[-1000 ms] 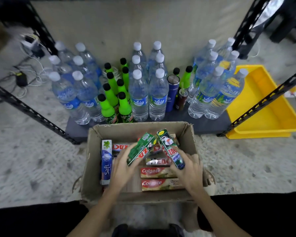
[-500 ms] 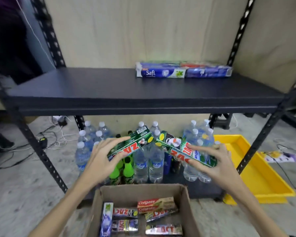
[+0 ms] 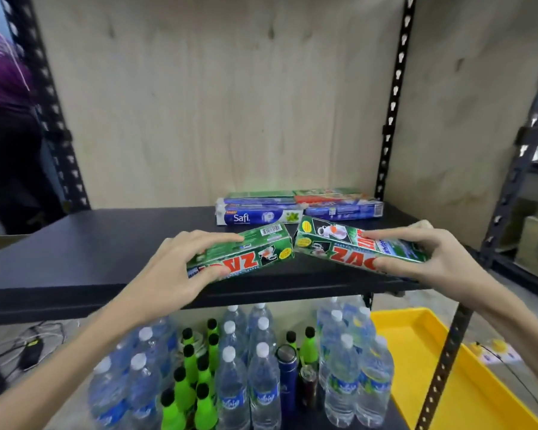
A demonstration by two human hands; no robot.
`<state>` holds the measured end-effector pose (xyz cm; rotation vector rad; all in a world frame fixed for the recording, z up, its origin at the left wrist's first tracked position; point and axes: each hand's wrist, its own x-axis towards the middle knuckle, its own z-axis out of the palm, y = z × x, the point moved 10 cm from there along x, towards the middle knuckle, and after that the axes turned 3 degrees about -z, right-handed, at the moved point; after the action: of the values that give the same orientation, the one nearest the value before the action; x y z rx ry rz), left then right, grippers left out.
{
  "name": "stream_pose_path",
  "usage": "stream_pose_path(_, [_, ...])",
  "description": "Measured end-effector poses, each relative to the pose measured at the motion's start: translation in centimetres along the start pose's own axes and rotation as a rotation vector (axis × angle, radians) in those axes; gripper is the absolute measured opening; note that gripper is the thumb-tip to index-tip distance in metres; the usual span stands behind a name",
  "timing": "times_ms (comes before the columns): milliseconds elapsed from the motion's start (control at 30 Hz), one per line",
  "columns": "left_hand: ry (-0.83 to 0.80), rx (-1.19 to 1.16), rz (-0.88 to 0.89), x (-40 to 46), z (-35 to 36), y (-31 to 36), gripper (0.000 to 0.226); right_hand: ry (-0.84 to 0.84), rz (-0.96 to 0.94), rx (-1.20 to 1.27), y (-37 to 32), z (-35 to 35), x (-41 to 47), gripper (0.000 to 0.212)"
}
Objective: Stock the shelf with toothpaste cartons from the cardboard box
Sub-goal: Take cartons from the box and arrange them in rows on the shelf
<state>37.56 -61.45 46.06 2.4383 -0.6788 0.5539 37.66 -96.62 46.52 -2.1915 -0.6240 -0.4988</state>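
Nearest, on the bottom shelf point(image 3: 398, 414), stand clear water bottles point(image 3: 263, 392) with white caps, a cluster of bright green bottles point(image 3: 180, 395) with black caps, and a dark blue flask point(image 3: 287, 386) among them. To their right, on the floor, lies a yellow tray point(image 3: 441, 367); on the left, a tangle of cables point(image 3: 31, 346) lies on the floor.

Above these, two bare forearms reach up to the front edge of the black shelf point(image 3: 75, 265). The left hand point(image 3: 174, 271) grips a green toothpaste carton point(image 3: 246, 252), fingers curled over its top face and thumb pressed under its near side. The right hand point(image 3: 423, 259) grips a second green carton point(image 3: 345, 246) the same way, fingers laid along the top and thumb clamped on the lower edge. Both cartons show red lettering upside down. They slant up towards each other, and their inner ends meet or nearly meet at the middle, just over the front part of the shelf; whether they rest on it cannot be told.

Farther back on the same shelf, against the plywood back panel point(image 3: 224, 103), lies a stack of toothpaste cartons point(image 3: 298, 206), blue ones in front and green and red ones behind. Black slotted uprights point(image 3: 395, 97) rise on either side. At the far left edge a person's purple sleeve point(image 3: 3, 69) shows. The cardboard box is out of view.
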Motion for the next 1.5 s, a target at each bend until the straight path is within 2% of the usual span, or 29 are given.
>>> stream_pose_path(133, [-0.103, 0.078, -0.03, 6.0, 2.7, -2.7, 0.045, -0.11, 0.054, 0.0, 3.8, 0.8, 4.5, 0.043])
stream_pose_path(300, [-0.123, 0.17, -0.025, 10.8, 4.9, -5.6, 0.043, -0.276, 0.058, -0.092, 9.2, 2.1, 9.3, 0.047])
stream_pose_path(433, [-0.105, 0.296, 0.013, 13.3, 6.4, -6.9, 0.055, -0.193, 0.038, -0.297, 12.7, 0.9, 12.7, 0.046])
stream_pose_path(500, [-0.069, 0.304, 0.02, 14.2, 6.9, -6.8, 0.05, -0.185, 0.048, -0.347, 13.8, 0.6, 13.9, 0.046])
stream_pose_path(833, [0.068, 0.261, 0.023, 15.1, 7.5, -7.4, 0.05, -0.081, 0.04, -0.371, 15.4, 0.7, 14.2, 0.042])
stream_pose_path(1000, [0.083, 0.236, -0.033, 14.6, 7.0, -7.2, 0.059, -0.083, 0.09, -0.403, 15.0, 0.7, 13.3, 0.05])
stream_pose_path(1100, [0.11, 0.261, -0.055, 13.9, 6.5, -6.5, 0.065, 0.01, 0.14, -0.403, 14.3, 0.4, 12.2, 0.071])
stream_pose_path(1200, [0.174, 0.259, -0.128, 12.9, 5.5, -5.9, 0.071, 0.089, 0.172, -0.283, 11.8, 0.9, 10.8, 0.09])
stream_pose_path(1300, [0.217, 0.134, -0.189, 11.2, 4.7, -5.1, 0.071, 0.104, 0.084, -0.203, 6.8, 3.1, 8.8, 0.085])
stream_pose_path(1500, [0.197, -0.122, -0.214, 6.1, 5.1, -0.9, 0.065, 0.174, -0.017, -0.126, 0.0, 7.7, 3.8, 0.065])
